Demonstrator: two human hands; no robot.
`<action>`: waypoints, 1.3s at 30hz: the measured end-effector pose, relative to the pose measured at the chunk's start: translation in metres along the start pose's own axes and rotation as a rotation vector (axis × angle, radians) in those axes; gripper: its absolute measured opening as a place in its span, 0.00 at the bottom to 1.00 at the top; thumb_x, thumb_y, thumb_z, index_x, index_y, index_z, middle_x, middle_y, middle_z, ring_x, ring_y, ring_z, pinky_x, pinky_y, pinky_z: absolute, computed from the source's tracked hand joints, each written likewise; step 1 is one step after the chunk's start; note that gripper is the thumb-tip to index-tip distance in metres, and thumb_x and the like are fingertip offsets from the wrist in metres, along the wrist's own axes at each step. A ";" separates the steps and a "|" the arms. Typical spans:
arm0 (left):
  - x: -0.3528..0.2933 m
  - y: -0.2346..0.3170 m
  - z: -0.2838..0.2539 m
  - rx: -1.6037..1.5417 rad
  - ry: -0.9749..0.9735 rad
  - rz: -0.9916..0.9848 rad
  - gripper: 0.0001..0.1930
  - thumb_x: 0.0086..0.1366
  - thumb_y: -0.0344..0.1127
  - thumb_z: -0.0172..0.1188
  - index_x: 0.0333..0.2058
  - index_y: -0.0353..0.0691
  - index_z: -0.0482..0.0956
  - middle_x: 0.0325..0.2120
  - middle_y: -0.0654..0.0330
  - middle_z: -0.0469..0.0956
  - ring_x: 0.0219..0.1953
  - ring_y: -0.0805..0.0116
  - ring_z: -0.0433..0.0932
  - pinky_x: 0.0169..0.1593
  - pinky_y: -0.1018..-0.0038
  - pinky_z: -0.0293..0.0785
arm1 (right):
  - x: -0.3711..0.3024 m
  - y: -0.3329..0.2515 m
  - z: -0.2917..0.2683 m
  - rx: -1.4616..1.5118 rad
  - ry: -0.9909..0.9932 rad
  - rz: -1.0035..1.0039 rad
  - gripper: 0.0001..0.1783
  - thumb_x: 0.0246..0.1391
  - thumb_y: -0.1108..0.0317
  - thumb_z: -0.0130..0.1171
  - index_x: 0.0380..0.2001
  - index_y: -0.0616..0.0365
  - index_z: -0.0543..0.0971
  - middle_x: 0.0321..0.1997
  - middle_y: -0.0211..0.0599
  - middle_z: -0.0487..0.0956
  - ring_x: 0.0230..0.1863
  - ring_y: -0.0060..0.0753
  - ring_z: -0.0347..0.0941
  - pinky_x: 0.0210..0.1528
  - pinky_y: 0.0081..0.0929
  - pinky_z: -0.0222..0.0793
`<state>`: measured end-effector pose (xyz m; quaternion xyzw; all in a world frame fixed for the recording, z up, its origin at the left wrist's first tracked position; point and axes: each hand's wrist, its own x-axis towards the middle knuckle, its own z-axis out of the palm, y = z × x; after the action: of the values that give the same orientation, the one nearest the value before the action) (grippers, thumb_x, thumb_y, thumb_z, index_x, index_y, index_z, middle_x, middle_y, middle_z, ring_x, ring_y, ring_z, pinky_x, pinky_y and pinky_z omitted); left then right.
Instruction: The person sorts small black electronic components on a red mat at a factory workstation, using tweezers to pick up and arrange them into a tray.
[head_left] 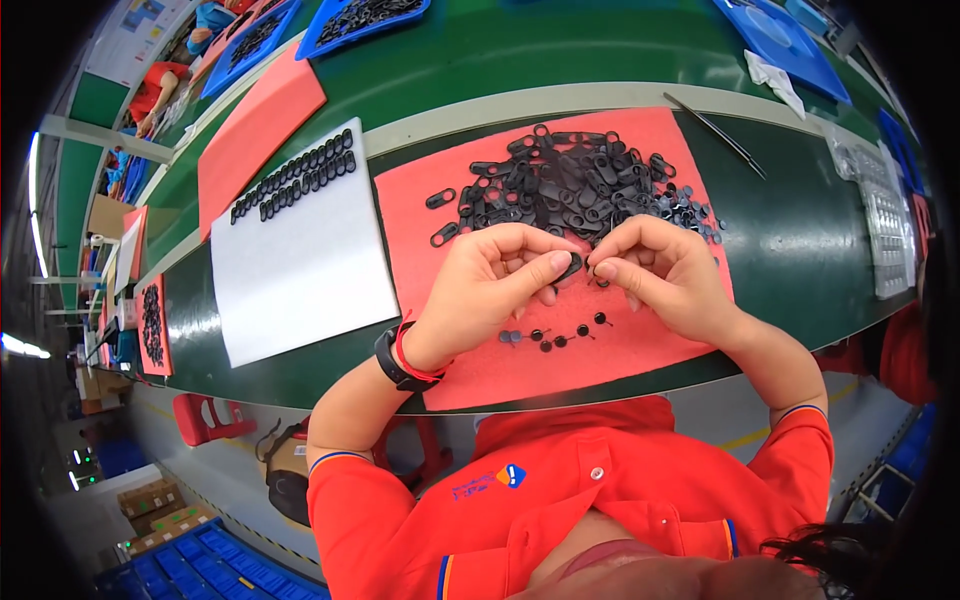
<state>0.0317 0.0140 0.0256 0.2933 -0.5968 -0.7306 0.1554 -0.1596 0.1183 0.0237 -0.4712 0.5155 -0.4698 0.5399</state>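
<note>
Over the pink foam mat (470, 375), my left hand (505, 270) pinches a black oval plastic part (570, 267) between thumb and fingers. Close beside it, my right hand (665, 275) is closed in a pinch on a small dark piece (590, 268), mostly hidden by the fingertips. Behind both hands lies a heap of black oval plastic parts (560, 185), each with a round hole. Small dark discs (690, 213) are scattered at its right side. Nearer me, several small round black pieces (545, 335) with thin tails lie in a loose row.
Left of the mat, a white foam sheet (300, 285) carries two rows of black oval parts (300, 175). Tweezers (720, 138) lie on the green table (790, 220) at right. Clear trays (885, 215) stand further right; blue trays (365, 20) are at the back.
</note>
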 end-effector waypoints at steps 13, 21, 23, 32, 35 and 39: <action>-0.001 -0.006 0.002 -0.031 -0.035 0.162 0.14 0.61 0.24 0.53 0.46 0.32 0.74 0.30 0.64 0.78 0.29 0.82 0.74 0.32 0.85 0.70 | -0.001 0.009 0.008 -0.019 0.030 -0.144 0.04 0.54 0.76 0.55 0.35 0.63 0.75 0.32 0.30 0.77 0.27 0.12 0.71 0.25 0.11 0.66; 0.015 0.024 0.011 0.002 0.025 0.170 0.10 0.61 0.24 0.55 0.41 0.30 0.71 0.29 0.57 0.77 0.24 0.79 0.75 0.19 0.87 0.67 | -0.003 -0.006 0.000 0.009 0.083 -0.109 0.04 0.54 0.76 0.56 0.33 0.63 0.76 0.32 0.31 0.76 0.32 0.14 0.72 0.30 0.11 0.67; 0.017 0.021 0.012 -0.049 0.062 0.182 0.08 0.60 0.24 0.56 0.38 0.31 0.71 0.29 0.56 0.77 0.24 0.78 0.75 0.19 0.86 0.69 | -0.002 -0.002 -0.001 0.008 0.091 -0.140 0.04 0.54 0.76 0.56 0.33 0.63 0.76 0.32 0.30 0.76 0.32 0.14 0.73 0.30 0.11 0.67; 0.009 0.003 0.007 -0.063 0.112 0.222 0.07 0.59 0.25 0.59 0.36 0.33 0.73 0.28 0.63 0.76 0.29 0.82 0.73 0.28 0.86 0.68 | 0.001 0.005 0.002 -0.170 0.003 -0.262 0.03 0.52 0.76 0.56 0.32 0.61 0.76 0.38 0.33 0.75 0.28 0.17 0.72 0.29 0.15 0.66; 0.008 0.000 0.011 -0.090 0.123 0.207 0.08 0.59 0.25 0.59 0.38 0.33 0.74 0.28 0.63 0.76 0.27 0.83 0.72 0.25 0.88 0.65 | 0.000 0.005 0.005 -0.178 -0.034 -0.261 0.03 0.52 0.74 0.57 0.32 0.60 0.76 0.34 0.31 0.74 0.26 0.16 0.71 0.27 0.15 0.65; 0.008 -0.004 0.009 -0.026 0.072 0.150 0.10 0.59 0.26 0.60 0.40 0.32 0.74 0.28 0.62 0.77 0.25 0.82 0.72 0.23 0.88 0.65 | -0.001 0.007 0.006 -0.282 -0.014 -0.333 0.03 0.52 0.73 0.57 0.31 0.61 0.75 0.29 0.31 0.74 0.23 0.17 0.71 0.25 0.16 0.65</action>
<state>0.0203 0.0173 0.0209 0.2717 -0.6014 -0.7137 0.2348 -0.1534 0.1204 0.0168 -0.6241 0.4875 -0.4723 0.3870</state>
